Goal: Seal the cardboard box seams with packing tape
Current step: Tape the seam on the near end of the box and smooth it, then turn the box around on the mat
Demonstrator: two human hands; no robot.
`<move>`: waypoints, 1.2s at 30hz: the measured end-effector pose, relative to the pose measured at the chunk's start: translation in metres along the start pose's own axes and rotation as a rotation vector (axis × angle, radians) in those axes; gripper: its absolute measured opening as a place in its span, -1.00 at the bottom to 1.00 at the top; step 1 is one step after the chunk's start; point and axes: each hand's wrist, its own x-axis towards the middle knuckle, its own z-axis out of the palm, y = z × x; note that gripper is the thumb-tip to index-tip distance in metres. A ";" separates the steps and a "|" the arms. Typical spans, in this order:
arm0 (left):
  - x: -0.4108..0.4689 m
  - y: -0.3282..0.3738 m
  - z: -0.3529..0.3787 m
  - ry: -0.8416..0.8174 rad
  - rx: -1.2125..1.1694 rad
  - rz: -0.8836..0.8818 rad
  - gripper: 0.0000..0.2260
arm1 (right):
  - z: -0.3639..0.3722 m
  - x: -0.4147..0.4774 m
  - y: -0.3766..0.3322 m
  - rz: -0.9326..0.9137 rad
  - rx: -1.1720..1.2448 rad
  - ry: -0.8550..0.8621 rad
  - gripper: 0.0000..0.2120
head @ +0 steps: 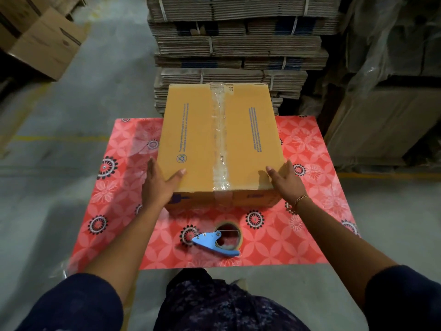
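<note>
A closed brown cardboard box with blue print sits on a red flowered mat. A strip of clear tape runs along its top centre seam and folds over the near face. My left hand grips the box's near left corner, thumb on top and fingers down the side. My right hand grips the near right corner the same way. A roll of tape in a blue dispenser lies on the mat in front of the box, apart from both hands.
A tall pile of bundled flat cartons stands right behind the box. More boxes sit at the far left, and wrapped pallets stand at the right. Grey concrete floor surrounds the mat.
</note>
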 end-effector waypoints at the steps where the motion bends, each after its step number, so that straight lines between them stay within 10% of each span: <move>1: 0.003 -0.002 -0.002 0.003 -0.076 -0.056 -0.06 | -0.002 0.005 -0.003 0.050 0.082 -0.011 -0.20; 19: 0.059 -0.084 -0.094 0.077 -0.284 -0.159 -0.41 | 0.094 0.001 -0.078 -0.068 0.081 0.064 -0.20; 30: 0.080 -0.116 -0.109 0.012 -0.193 -0.208 -0.07 | 0.123 -0.001 -0.096 -0.039 0.067 0.007 -0.30; 36: 0.066 -0.100 -0.096 0.289 0.148 0.207 -0.35 | 0.109 -0.007 -0.077 0.052 0.289 -0.096 -0.58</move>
